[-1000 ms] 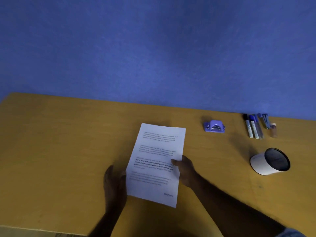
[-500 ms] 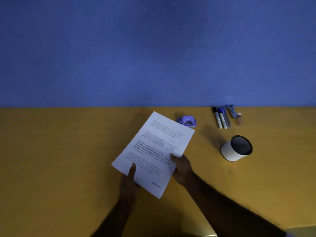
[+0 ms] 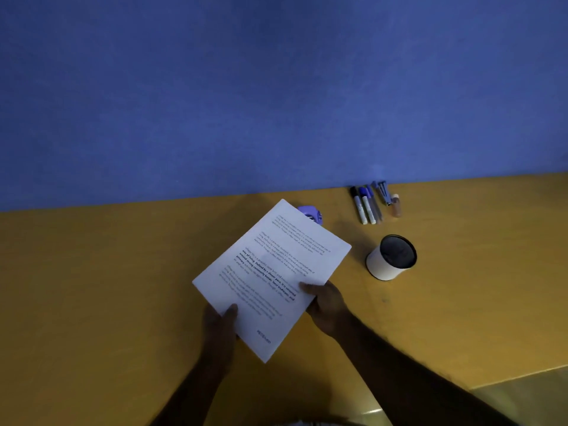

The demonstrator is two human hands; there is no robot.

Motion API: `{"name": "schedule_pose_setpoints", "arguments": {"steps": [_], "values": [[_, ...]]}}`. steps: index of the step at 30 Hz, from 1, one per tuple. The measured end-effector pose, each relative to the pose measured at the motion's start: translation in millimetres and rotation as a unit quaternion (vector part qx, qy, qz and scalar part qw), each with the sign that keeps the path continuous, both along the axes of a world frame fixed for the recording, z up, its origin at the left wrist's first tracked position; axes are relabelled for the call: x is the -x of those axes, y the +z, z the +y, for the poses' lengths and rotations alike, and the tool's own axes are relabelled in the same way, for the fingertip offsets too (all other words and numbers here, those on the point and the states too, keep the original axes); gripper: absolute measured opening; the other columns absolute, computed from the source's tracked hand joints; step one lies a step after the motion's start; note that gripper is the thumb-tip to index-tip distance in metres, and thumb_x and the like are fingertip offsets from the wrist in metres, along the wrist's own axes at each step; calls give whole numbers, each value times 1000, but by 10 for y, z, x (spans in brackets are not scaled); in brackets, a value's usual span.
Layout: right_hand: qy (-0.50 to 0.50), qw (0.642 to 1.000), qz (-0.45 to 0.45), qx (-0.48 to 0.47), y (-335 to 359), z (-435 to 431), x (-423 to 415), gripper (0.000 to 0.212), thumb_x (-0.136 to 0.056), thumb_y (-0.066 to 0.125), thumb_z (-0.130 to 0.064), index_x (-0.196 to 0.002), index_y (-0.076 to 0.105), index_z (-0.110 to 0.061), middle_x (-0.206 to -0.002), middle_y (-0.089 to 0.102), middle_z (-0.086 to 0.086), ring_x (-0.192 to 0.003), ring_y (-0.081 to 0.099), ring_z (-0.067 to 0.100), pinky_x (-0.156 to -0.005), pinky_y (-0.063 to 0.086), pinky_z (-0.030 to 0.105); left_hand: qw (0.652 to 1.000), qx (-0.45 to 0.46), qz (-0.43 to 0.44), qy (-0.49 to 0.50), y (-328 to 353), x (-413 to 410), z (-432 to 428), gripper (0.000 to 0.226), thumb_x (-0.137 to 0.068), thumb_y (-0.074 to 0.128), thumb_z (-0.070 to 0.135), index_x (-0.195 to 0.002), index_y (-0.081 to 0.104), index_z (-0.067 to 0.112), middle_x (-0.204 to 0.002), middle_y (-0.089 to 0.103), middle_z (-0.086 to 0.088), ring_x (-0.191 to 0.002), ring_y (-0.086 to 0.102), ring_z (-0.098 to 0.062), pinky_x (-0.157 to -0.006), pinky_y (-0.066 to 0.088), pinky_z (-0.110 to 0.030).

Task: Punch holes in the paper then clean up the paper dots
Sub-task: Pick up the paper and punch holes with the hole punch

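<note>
**deskguy:** Closest in, the person's left hand (image 3: 219,324) pinches the paper (image 3: 270,272) at its near-left edge. The thumb is on top and the fingers are hidden underneath. The right hand (image 3: 327,305) does the same on the near-right edge. So is the sheet on the table (image 3: 107,287)?

**papercut:** Nope, it looks lifted off it, turned diagonal and held only by those two pinches. Seems to be a single printed sheet, so probably super light, floppy and easy to crease. Gripping two edges is smart, though the far corner may droop.

**deskguy:** And past it?

**papercut:** A purple hole punch (image 3: 312,214) peeks out behind the far corner, can't tell if they touch. Feeding an edge into its slot likely needs the sheet kept taut. Off right sits a white cup (image 3: 385,265). Farther back, some markers (image 3: 364,206) lie by the blue wall (image 3: 276,87).
</note>
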State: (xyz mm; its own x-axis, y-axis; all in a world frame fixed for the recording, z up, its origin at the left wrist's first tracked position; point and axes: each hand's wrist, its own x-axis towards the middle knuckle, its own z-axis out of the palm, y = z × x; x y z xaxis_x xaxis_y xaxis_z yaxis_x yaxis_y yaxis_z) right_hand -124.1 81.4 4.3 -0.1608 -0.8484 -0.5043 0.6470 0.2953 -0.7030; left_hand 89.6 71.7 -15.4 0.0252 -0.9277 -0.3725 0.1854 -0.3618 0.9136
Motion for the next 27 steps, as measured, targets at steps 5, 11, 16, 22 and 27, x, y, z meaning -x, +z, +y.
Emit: {"name": "schedule_pose_setpoints", "arguments": {"steps": [5, 11, 16, 22, 27], "values": [[-45, 997, 36, -44, -1, 0, 461, 41, -89, 62, -11, -129, 57, -5, -126, 65, 17, -116, 59, 39, -100, 47, 56, 997, -2, -43, -57, 18, -146, -135, 24, -93, 50, -8, -115, 58, -3, -108, 66, -23, -101, 63, -38, -79, 54, -46], [59, 983, 135, -111, 69, -48, 1135, 34, -95, 56, -26, -113, 67, 0, -111, 64, 22, -91, 61, 35, -72, 45, 38, 985, -47, -57, -156, 72, -320, -355, 25, -94, 51, -2, -116, 60, 5, -106, 70, -19, -97, 68, -35, -79, 56, -51], [185, 955, 202, -110, 39, -175, 1233, 35, -97, 57, -25, -110, 66, 5, -109, 70, 21, -97, 67, 39, -91, 52, 49, 970, -66, -67, -222, 31, -253, -562, 26, -93, 52, 0, -117, 60, 8, -106, 71, -17, -98, 69, -34, -75, 57, -44], [115, 890, 402, -180, -165, -373, 1128, 13, -98, 55, -20, -92, 65, -15, -91, 70, 7, -71, 64, 15, -63, 49, 25, 959, -53, -98, -260, 63, 5, -879, 20, -92, 56, 5, -110, 62, 12, -97, 73, -12, -90, 71, -30, -64, 58, -33], [95, 885, 417, -184, -257, -524, 1143, 13, -98, 51, -21, -93, 63, -18, -85, 68, 0, -72, 65, 12, -59, 48, 24, 950, -33, -142, -275, 28, 204, -1183, 24, -93, 49, -5, -116, 56, -4, -105, 65, -29, -98, 63, -45, -81, 54, -53]]}}
